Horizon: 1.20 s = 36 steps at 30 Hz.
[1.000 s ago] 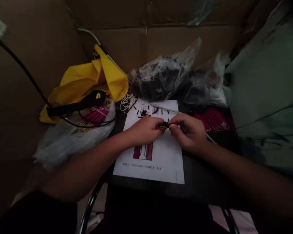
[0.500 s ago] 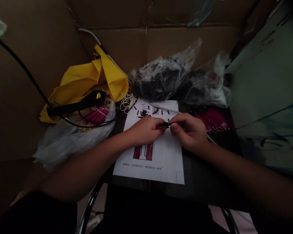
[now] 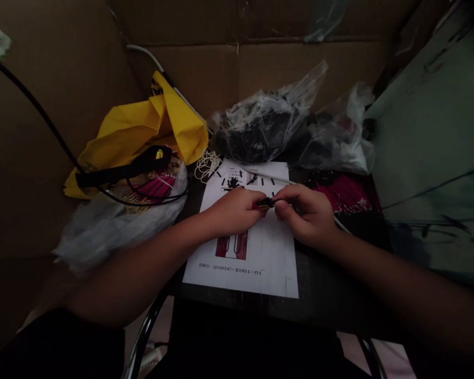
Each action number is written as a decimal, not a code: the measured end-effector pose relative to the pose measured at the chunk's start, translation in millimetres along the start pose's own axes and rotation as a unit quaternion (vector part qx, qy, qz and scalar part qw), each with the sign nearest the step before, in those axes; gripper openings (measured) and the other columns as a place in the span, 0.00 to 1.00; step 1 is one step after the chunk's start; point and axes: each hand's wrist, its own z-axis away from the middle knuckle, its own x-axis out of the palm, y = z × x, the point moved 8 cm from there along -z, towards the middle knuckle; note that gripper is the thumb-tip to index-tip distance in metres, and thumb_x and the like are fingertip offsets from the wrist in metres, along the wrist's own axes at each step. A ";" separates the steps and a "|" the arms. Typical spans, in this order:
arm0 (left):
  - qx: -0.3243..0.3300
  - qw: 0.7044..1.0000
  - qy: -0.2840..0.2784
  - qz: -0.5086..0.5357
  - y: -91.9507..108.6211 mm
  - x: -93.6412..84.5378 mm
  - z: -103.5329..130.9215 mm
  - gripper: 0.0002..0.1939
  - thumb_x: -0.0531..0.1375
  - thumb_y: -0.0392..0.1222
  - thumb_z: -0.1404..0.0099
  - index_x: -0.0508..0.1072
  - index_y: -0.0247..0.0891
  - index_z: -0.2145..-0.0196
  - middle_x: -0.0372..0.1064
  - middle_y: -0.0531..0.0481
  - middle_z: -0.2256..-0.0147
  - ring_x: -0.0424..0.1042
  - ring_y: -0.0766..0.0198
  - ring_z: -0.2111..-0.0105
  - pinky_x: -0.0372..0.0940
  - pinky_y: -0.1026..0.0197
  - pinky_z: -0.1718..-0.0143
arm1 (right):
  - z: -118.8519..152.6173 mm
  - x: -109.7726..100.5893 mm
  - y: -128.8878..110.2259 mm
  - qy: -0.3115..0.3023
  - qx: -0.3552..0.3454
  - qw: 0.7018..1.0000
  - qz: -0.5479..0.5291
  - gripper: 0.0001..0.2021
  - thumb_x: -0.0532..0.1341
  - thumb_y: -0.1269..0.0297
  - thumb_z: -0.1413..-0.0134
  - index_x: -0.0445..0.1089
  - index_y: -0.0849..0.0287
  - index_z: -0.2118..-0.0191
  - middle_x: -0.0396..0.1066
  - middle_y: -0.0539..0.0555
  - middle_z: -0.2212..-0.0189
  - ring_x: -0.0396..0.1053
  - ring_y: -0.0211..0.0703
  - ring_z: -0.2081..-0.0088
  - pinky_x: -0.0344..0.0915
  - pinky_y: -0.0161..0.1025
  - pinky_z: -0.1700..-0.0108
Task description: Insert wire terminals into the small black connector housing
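Note:
Above a printed sheet (image 3: 276,263), my left hand (image 3: 235,211) is closed around a small bundle of red wires (image 3: 264,204) with gold and black ends that point right. My right hand (image 3: 306,213) pinches with thumb and forefinger at a thin black piece (image 3: 276,200) by the wire tips; whether it is a sleeve or a wire end I cannot make out. Several short black tubes (image 3: 263,181) lie on the top part of the sheet, with a small heap of them (image 3: 233,182) just behind my left hand.
Bundled red wires (image 3: 158,187) lie on a clear bag at left, beside a yellow bag (image 3: 130,126) and black cable (image 3: 55,129). Plastic bags of black parts (image 3: 260,126) stand at the back. More red wires (image 3: 347,192) lie right. Cardboard walls (image 3: 185,68) enclose the dark table (image 3: 324,295).
Almost nothing differs. My right fingertips have shifted very slightly at the wire ends, while my left hand keeps its hold on the bundle.

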 end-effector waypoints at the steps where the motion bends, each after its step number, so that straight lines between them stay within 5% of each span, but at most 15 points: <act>1: 0.000 1.000 -0.001 -0.002 -0.2 0.1 -0.2 0.08 0.54 0.41 0.38 0.70 0.38 0.73 0.67 0.55 0.76 0.66 0.64 0.73 0.55 0.61 0.70 | -0.2 -0.2 -0.9 -0.001 -0.003 1.000 0.003 0.05 0.61 0.72 0.42 0.70 0.58 0.61 0.74 0.52 0.69 0.72 0.38 0.68 0.67 0.37 0.66; 13: -0.002 1.000 0.024 -0.020 1.3 -3.8 0.6 0.07 0.54 0.39 0.39 0.68 0.39 0.74 0.67 0.54 0.76 0.66 0.64 0.73 0.55 0.60 0.70 | -0.8 -0.8 -19.8 -0.005 -0.100 0.988 0.120 0.05 0.61 0.72 0.40 0.69 0.59 0.59 0.75 0.52 0.71 0.74 0.38 0.69 0.68 0.34 0.66; 36: -0.034 0.975 0.048 -0.215 -1.0 -10.0 4.2 0.09 0.52 0.41 0.37 0.72 0.40 0.65 0.75 0.46 0.68 0.73 0.54 0.66 0.57 0.57 0.70 | 1.7 4.7 -13.9 -0.030 -0.125 0.970 0.208 0.04 0.61 0.69 0.40 0.69 0.58 0.58 0.76 0.52 0.68 0.73 0.39 0.69 0.68 0.36 0.67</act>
